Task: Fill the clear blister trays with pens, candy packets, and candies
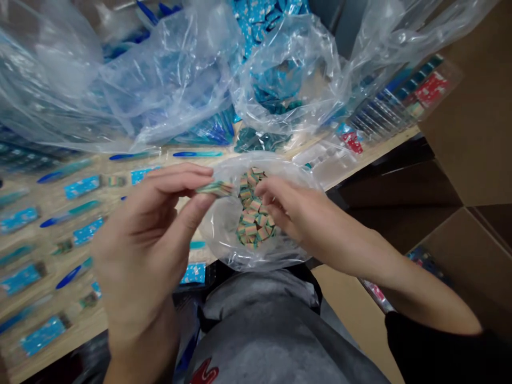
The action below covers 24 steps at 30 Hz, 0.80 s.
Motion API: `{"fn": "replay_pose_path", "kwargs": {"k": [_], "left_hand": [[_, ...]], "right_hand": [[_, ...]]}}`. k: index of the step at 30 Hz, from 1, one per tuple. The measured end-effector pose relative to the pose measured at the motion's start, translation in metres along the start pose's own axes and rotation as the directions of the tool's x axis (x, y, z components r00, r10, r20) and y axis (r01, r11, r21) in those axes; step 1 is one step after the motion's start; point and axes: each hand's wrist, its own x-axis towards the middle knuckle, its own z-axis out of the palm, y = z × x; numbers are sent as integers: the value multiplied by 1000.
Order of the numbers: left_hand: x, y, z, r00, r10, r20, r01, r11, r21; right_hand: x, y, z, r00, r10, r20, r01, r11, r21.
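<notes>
Pinching a small stack (216,188) betw. thumb & fingertips, had L hand (148,240) closed on it. Looked thin, flat & layered, w/ green, cream & pinkish-tan edges, slightly blurred. Curled fingers of R hand (294,210) over small striped pieces (256,218); couldn't tell if any were gripped. Saw grey garment (256,330) w/ red mark below both hands.

Found those pieces heaped in open clear bag (222,229), approx. same colours as stack. Had stack above bag's L side, gripped at its L end, w/ free end jutting R past L fingertips, pointed twd R hand, apart from it.

Saw wooden table (116,205) to L, w/ rows of slim blue/teal items (70,213) & blue patterned packets (82,186). Noted dark green pieces (260,140) just beyond bag, & clear tray (326,160) to R.

Farther back, saw large clear plastic bag (168,80) w/ long blue items, & round-mouthed bag (328,48) w/ blue & teal contents. Spotted clear cases (400,101) at far R w/ dark, blue & red items, plus cardboard (472,106) beside table.
</notes>
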Motion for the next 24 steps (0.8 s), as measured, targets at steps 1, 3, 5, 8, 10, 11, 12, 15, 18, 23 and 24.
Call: {"fn": "replay_pose_path", "kwargs": {"k": [1,3,5,8,10,11,12,15,18,23,24], "left_hand": [[0,0,-2,998,-29,-54,28,999,-22],[-1,1,-6,994,-74,-82,73,997,-24],[-3,0,-8,994,-97,-51,97,995,-3],[-8,-3,-11,994,-111,-8,111,994,13],[-9,-7,-14,993,-121,-3,121,993,16],[-9,-8,-15,992,-126,3,126,992,11],[-9,-9,-15,992,-128,9,128,992,-1],[-9,-11,-17,993,-118,15,119,992,-52],[-9,-12,-18,992,-127,11,127,989,-71],[-10,-10,-16,986,-88,143,105,987,-121],[-10,-9,-14,982,-73,172,95,987,-126]], "right_hand": [[5,-3,0,997,17,72,-8,993,-114],[17,-10,5,960,107,260,-26,954,-297],[30,-15,12,895,226,385,-58,914,-402],[44,-15,22,844,281,456,-60,895,-441],[48,-10,26,847,241,473,-14,901,-433],[48,-6,27,853,222,472,2,904,-427],[47,-3,28,860,208,466,11,906,-424],[41,4,25,875,167,455,11,932,-362],[28,3,14,966,34,258,25,975,-222],[6,-13,0,890,2,-456,157,937,312],[3,-17,1,861,63,-504,172,898,405]]}}
